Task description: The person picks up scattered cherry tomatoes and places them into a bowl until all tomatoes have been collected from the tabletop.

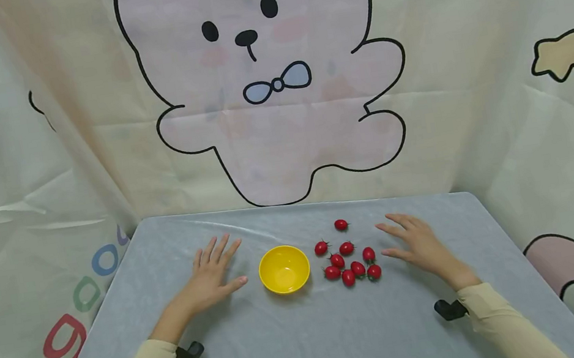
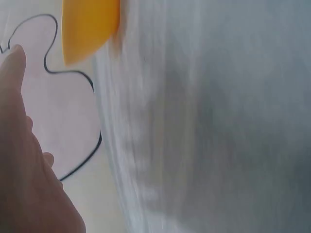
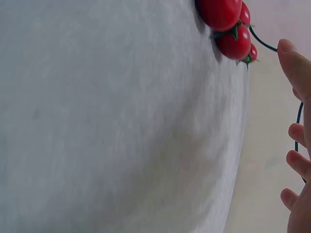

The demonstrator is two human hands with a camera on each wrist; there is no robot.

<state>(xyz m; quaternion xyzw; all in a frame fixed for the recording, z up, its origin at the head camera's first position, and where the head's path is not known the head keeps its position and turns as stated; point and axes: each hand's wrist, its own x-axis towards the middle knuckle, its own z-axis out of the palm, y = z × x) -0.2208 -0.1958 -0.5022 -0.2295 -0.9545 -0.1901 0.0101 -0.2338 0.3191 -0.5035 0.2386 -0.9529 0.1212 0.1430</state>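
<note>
A yellow bowl (image 1: 284, 270) stands upright near the middle of the table, and no tomato shows inside it. Just right of it lie several red cherry tomatoes (image 1: 349, 278) with green stems, loosely grouped. My left hand (image 1: 210, 281) is to the left of the bowl, fingers spread, holding nothing. On the other side, my right hand (image 1: 417, 244) hovers right of the tomatoes with its fingers apart and touches none of them. The left wrist view catches part of the bowl (image 2: 91, 29) beyond the thumb. Some tomatoes (image 3: 233, 42) appear near the right thumb in the right wrist view.
A light blue-grey cloth covers the table (image 1: 312, 348). Behind it hangs a curtain (image 1: 446, 87) printed with a pink bear, and similar fabric encloses both sides. Each wrist carries a small black camera mount (image 1: 188, 354).
</note>
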